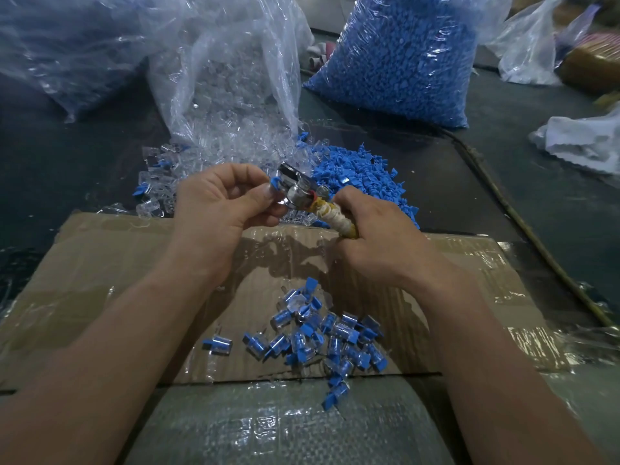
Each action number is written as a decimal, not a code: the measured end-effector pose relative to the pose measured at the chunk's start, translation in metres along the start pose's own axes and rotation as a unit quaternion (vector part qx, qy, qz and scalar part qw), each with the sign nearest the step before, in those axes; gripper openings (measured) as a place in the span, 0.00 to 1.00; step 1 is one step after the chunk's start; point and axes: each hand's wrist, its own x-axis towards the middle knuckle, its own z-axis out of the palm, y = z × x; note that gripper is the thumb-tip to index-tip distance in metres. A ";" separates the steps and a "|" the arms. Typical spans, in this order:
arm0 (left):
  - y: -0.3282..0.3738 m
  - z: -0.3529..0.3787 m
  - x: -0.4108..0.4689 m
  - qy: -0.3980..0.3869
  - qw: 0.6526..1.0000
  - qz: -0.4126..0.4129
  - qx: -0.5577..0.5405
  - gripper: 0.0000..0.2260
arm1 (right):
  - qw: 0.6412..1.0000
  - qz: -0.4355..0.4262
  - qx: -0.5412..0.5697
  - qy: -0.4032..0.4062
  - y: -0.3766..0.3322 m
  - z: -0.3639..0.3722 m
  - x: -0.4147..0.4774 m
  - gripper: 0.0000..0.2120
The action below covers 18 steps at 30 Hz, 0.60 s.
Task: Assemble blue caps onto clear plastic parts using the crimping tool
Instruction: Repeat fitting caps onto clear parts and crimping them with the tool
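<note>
A blue cap (pixel 275 183) is being pinched in the left grip (pixel 218 204) at the metal head of the crimping tool (pixel 300 193), its taped handle (pixel 337 216) being clasped in the right grip (pixel 374 231), above finished pieces (pixel 322 337) on cardboard (pixel 117 263)

Two hands: my left hand (pixel 218 199) and right hand (pixel 372 239). One crimping tool (pixel 302 193), one capped part (pixel 274 184). Four plastic bags: a bag of blue caps (pixel 399 62), a bag of clear parts (pixel 228 78), a far-left bag (pixel 67 45), a far-right bag (pixel 530 45). One cardboard sheet (pixel 100 263). One white cloth (pixel 583 142). Finished pieces (pixel 322 333): roughly thirty, too jumbled to count.
</note>
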 end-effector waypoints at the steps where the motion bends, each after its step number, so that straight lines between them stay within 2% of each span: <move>1: 0.000 0.000 0.000 0.000 1.000 0.003 0.002 0.06 | 1.000 0.000 0.001 0.001 0.000 0.000 0.000 0.10; 5: 0.000 0.001 -0.003 0.003 0.999 0.022 0.027 0.03 | 1.000 -0.001 0.005 0.013 -0.001 0.001 0.000 0.11; 18: -0.004 -0.001 -0.001 0.025 0.998 0.029 0.049 0.07 | 0.998 -0.005 -0.002 0.056 -0.002 0.007 0.001 0.10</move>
